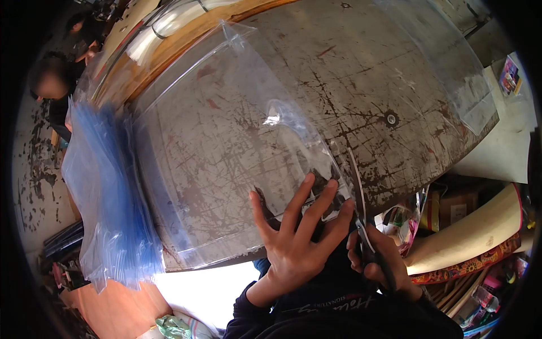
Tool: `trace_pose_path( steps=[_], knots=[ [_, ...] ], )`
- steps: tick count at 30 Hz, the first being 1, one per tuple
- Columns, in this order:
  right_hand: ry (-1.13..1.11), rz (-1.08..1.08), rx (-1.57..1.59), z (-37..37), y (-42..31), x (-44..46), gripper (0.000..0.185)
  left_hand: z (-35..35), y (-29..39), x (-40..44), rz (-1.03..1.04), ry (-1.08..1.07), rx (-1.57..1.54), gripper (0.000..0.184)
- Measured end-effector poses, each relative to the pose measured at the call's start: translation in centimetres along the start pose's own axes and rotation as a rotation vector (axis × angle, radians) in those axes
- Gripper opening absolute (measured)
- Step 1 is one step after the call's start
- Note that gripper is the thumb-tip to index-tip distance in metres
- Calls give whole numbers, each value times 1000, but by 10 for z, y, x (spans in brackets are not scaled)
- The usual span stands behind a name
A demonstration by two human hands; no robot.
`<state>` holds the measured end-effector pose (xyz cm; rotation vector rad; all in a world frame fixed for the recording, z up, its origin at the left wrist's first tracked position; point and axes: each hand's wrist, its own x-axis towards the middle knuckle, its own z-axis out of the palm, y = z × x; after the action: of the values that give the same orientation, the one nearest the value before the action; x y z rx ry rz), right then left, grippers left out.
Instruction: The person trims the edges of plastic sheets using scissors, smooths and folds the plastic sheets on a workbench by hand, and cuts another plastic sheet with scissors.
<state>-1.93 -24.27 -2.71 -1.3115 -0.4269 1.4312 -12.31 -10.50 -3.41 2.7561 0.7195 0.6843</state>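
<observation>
A clear plastic sheet [220, 124] is spread over the worn, scratched table [339, 73]. My left hand [299, 243] lies on its near right part, fingers spread and pressing on the film. Black-handled scissors [363, 233] are gripped in my right hand [389, 254], just right of my left fingertips. Their blades point away from me along the sheet's right edge. Beside the blades stands a thin, narrow strip [355, 169]; I cannot tell if it is attached to the sheet.
A thick stack of bluish clear plastic [113, 198] hangs at the table's left edge. Another clear sheet [440, 56] lies at far right. A cream-coloured roll [468, 231] and cluttered goods sit below right. Two people [62, 79] are at upper left.
</observation>
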Motion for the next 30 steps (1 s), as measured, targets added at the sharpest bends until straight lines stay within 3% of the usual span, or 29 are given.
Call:
trace_pose_path(
  steps=[13, 30],
  knots=[
    [26, 22, 4, -3, 1, -2, 59, 2, 0, -2, -8, -5, 2, 23],
    [-12, 4, 31, 2, 0, 1, 47, 1, -2, -2, 25, -10, 8, 20]
  ],
)
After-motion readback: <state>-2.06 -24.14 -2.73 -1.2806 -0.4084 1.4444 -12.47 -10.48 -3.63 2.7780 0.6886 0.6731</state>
